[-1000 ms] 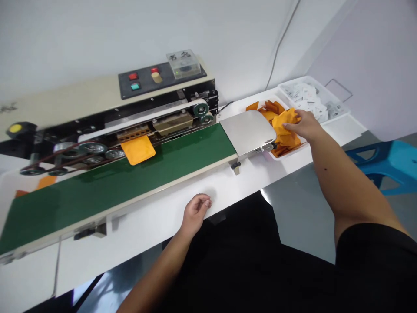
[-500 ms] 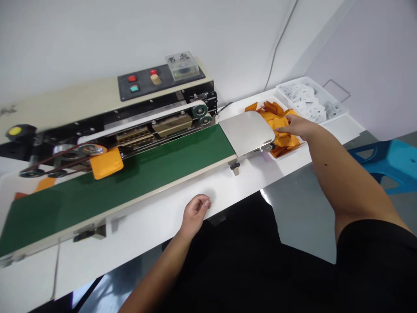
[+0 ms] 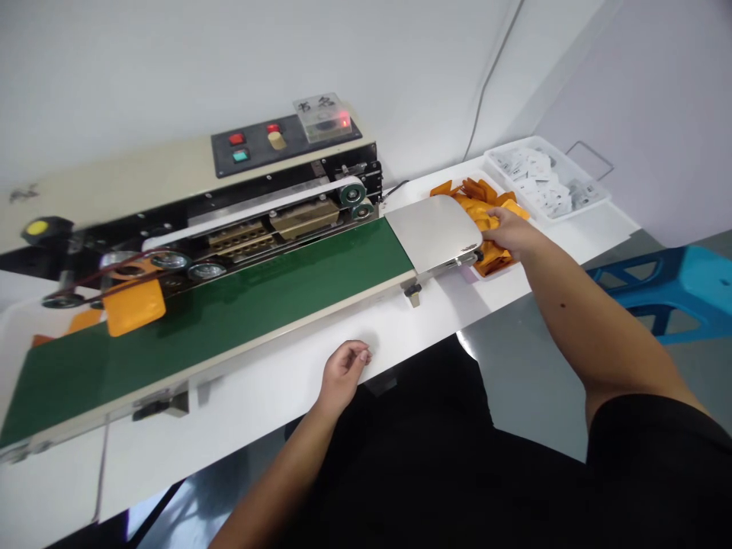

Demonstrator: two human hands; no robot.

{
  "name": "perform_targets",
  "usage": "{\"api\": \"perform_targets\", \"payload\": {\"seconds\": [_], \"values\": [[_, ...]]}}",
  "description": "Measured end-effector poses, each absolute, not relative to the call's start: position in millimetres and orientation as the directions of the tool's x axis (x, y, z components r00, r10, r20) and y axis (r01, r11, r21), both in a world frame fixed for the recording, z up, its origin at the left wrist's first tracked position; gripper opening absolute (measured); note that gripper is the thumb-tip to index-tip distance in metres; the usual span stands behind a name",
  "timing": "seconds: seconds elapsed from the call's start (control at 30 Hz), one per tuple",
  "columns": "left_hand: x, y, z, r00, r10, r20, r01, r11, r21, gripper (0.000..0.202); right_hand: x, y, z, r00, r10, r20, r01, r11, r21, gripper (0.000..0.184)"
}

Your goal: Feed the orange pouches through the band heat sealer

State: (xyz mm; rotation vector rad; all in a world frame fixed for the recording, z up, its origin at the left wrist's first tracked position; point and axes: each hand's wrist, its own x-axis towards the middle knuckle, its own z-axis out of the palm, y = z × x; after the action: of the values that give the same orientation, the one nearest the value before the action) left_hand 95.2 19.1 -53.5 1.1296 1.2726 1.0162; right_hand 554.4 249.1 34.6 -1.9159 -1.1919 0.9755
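Head view, and here is the right hand (image 3: 513,232) just short of three o'clock, down among the orange packets (image 3: 476,212) heaped in a white tray (image 3: 506,271); its fingers are bent against the pile, their tips partly lost in orange, so I cannot tell whether they pinch one or only touch; the left hand (image 3: 341,379), at six o'clock by the near edge of the worktop (image 3: 263,389), is loosely curled, thumb to fingers, nothing seen in it.

Those packets look thin, light and soft, creased where they overlap; I'd judge them floppy rather than fragile, a little slick perhaps, and apt to come up two at a time; a pinch on one free edge or corner, thumb on one face and fingers on the other, should part a single one, while a grab at the middle would likely crumple it.

Over at nine o'clock, one flat packet (image 3: 136,306) hangs out over the green belt (image 3: 286,274), its upper edge in by the rollers (image 3: 170,261); it looks stiff enough to jut out without folding; at two o'clock, beyond the tray, a white bin (image 3: 579,213) holds small white pieces (image 3: 534,183); towards twelve, a red light (image 3: 345,120) shines at the clear box (image 3: 320,122).
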Motion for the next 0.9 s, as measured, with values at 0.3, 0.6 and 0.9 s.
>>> {"api": "perform_targets", "payload": {"seconds": [0.3,0.6,0.9], "values": [[96.8,20.2,-49.6,0.046,0.981,-0.187,0.031,0.185,0.982,0.043,585.4,241.8,39.4,0.494,0.83,-0.259,0.022,-0.31,-0.95,0.058],[99.8,21.0,-50.2,0.024,0.982,-0.19,0.044,0.188,0.981,0.042,591.1,237.8,43.2,0.549,0.817,-0.176,0.132,-0.293,-0.947,0.056],[101.0,21.4,-46.7,0.023,0.981,-0.19,0.048,0.189,0.981,0.042,580.5,235.4,57.6,0.593,0.801,-0.079,0.131,-0.193,-0.972,0.053]]}}
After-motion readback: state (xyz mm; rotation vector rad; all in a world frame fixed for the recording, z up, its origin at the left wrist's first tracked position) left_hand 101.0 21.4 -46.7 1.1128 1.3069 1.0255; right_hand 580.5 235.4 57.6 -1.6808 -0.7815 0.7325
